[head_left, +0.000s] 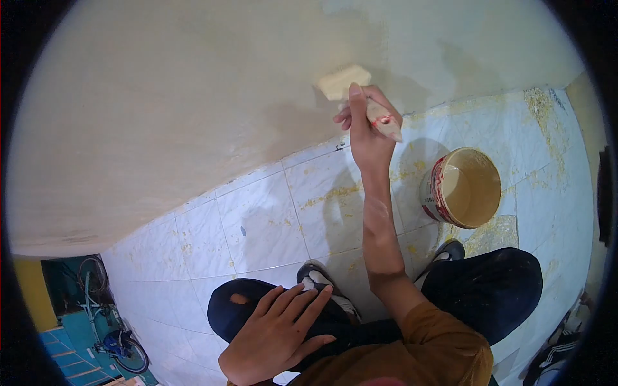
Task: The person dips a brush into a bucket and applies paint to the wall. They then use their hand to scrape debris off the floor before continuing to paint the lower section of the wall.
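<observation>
In the head view, my right hand (371,128) is closed around a wide paintbrush (346,81), its pale, paint-covered head up against the lower part of the wall (212,83). The end of the handle sticks out past my wrist side. A darker, wet-looking patch of paint lies around and above the brush. My left hand (280,328) rests flat on my left knee, fingers spread, holding nothing. To the right of my right forearm stands a paint bucket (465,188) with beige paint inside and smears on its rim.
White floor tiles (257,225) carry yellow paint spatters. My shoes (325,286) and bent knees are close below the bucket. A bicycle (109,321) stands at the far lower left. Dark items (557,350) lie at the lower right edge.
</observation>
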### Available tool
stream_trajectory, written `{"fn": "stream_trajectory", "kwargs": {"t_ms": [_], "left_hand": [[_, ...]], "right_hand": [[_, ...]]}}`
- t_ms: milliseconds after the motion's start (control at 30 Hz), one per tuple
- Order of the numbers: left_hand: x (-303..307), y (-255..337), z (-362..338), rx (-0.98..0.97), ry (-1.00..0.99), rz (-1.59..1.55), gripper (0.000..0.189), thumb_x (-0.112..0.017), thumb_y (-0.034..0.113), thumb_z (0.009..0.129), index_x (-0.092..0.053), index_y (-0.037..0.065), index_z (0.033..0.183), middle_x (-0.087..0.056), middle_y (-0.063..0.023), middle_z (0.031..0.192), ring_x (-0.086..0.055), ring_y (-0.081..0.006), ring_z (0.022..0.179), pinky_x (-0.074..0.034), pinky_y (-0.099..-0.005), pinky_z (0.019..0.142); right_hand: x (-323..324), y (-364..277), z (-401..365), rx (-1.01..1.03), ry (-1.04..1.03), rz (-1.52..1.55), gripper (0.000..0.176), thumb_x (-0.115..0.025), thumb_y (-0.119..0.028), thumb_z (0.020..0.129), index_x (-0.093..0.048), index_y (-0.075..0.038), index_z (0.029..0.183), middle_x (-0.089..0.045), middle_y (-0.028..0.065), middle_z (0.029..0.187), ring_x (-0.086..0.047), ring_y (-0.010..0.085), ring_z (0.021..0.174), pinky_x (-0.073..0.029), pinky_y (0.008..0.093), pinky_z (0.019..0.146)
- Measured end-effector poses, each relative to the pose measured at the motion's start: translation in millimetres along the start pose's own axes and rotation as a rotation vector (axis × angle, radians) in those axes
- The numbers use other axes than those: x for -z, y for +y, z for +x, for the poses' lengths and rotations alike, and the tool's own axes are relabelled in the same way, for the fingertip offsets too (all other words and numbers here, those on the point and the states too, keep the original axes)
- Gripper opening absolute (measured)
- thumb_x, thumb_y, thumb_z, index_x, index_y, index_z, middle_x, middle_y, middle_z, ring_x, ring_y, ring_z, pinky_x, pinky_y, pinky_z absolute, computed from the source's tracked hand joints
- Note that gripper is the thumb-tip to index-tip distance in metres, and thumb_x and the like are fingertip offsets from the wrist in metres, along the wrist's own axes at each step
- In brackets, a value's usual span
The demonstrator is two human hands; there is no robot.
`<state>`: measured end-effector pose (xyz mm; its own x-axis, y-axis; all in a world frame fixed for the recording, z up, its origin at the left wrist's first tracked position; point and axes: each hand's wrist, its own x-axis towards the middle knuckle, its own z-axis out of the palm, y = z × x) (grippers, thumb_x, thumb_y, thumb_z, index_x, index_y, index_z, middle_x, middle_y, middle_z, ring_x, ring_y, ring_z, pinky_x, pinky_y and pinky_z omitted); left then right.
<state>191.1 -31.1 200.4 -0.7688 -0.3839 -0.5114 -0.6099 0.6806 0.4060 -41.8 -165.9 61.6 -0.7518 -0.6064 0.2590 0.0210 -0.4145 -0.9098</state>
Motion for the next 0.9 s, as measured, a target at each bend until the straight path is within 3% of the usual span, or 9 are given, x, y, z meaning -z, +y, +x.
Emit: {"fn": "stream_trajectory", "kwargs": {"t_ms": [67,167,300,400,567,600,700,867,900], "left_hand": [[-1.1,-2.1,-0.4,0.0,0.004,0.001,0.072,-0.058,0.049,0.096,-0.041,0.004,0.149,-0.056,-0.0164,0.136,-0.05,-0.0343,0.131,-0.035,-0.0497,0.112],[-1.7,-3.9,1.3,0.006,0.008,-0.002,0.073,-0.058,0.05,0.095,-0.041,0.004,0.148,-0.056,-0.0173,0.136,-0.05,-0.0348,0.131,-0.035,-0.0497,0.112],[0.8,-3.4,2.5,0.028,0.019,0.008,0.077,-0.061,0.053,0.092,-0.042,0.003,0.147,-0.057,-0.0179,0.135,-0.05,-0.0349,0.131,-0.036,-0.0495,0.112],[2.8,-3.4,2.7,-0.001,0.004,-0.005,0.081,-0.064,0.056,0.089,-0.043,0.003,0.147,-0.057,-0.0175,0.135,-0.05,-0.0352,0.131,-0.036,-0.0494,0.112],[6.3,0.9,4.6,-0.028,-0.008,-0.016,0.084,-0.065,0.057,0.087,-0.043,0.003,0.147,-0.057,-0.0166,0.135,-0.051,-0.0356,0.13,-0.036,-0.0494,0.112],[6.4,1.2,4.5,-0.025,0.0,-0.017,0.084,-0.066,0.057,0.087,-0.044,0.003,0.147,-0.057,-0.0163,0.135,-0.051,-0.0356,0.13,-0.036,-0.0494,0.112],[6.9,2.5,4.2,-0.023,0.001,-0.009,0.084,-0.065,0.058,0.087,-0.044,0.003,0.147,-0.057,-0.0159,0.135,-0.051,-0.0353,0.13,-0.035,-0.0493,0.112],[6.8,4.1,4.8,-0.018,-0.016,-0.002,0.085,-0.065,0.059,0.086,-0.044,0.003,0.147,-0.057,-0.0159,0.135,-0.051,-0.0349,0.13,-0.035,-0.0493,0.112],[7.6,4.7,5.2,-0.009,-0.017,0.01,0.086,-0.065,0.06,0.086,-0.044,0.003,0.147,-0.057,-0.0157,0.135,-0.051,-0.0347,0.13,-0.035,-0.0493,0.112]], "right_hand": [[-2.8,-23.4,-1.4,0.119,-0.062,0.061,0.029,-0.056,-0.018,0.103,-0.06,0.002,0.083,-0.062,0.0067,0.067,-0.062,0.0116,0.061,-0.046,0.0247,0.054],[-12.9,-27.7,-0.3,0.22,-0.038,0.189,0.024,-0.059,-0.013,0.1,-0.061,0.0,0.081,-0.059,0.0057,0.071,-0.058,0.0087,0.062,-0.045,0.0238,0.056],[0.0,28.1,-2.9,0.223,-0.058,0.154,0.023,-0.059,-0.013,0.1,-0.061,0.0,0.081,-0.058,0.0057,0.074,-0.054,0.0084,0.063,-0.042,0.0234,0.055],[14.3,73.8,-21.2,0.139,0.033,0.14,0.022,-0.059,-0.013,0.1,-0.06,0.001,0.082,-0.056,0.0045,0.073,-0.052,0.0084,0.061,-0.04,0.0242,0.054],[51.8,137.7,-47.9,-0.199,0.222,0.057,0.024,-0.06,-0.014,0.098,-0.06,0.001,0.08,-0.056,0.0022,0.065,-0.051,0.0075,0.056,-0.042,0.0247,0.052],[59.6,137.9,-47.1,-0.195,0.222,0.056,0.024,-0.06,-0.014,0.098,-0.06,0.001,0.08,-0.056,0.0022,0.065,-0.051,0.0075,0.056,-0.042,0.0247,0.052],[79.9,140.1,-38.8,-0.24,0.234,-0.361,0.029,-0.06,-0.015,0.097,-0.057,0.0,0.073,-0.055,0.0041,0.058,-0.054,0.0091,0.05,-0.048,0.0285,0.05],[87.9,123.0,-2.4,-0.124,0.167,-0.347,0.029,-0.06,-0.018,0.098,-0.057,0.0,0.075,-0.053,0.0034,0.056,-0.056,0.0115,0.052,-0.046,0.0276,0.051],[82.3,111.7,8.7,-0.117,0.153,-0.19,0.028,-0.059,-0.018,0.099,-0.058,-0.001,0.077,-0.054,0.0033,0.058,-0.057,0.0119,0.053,-0.045,0.0272,0.052]]}}
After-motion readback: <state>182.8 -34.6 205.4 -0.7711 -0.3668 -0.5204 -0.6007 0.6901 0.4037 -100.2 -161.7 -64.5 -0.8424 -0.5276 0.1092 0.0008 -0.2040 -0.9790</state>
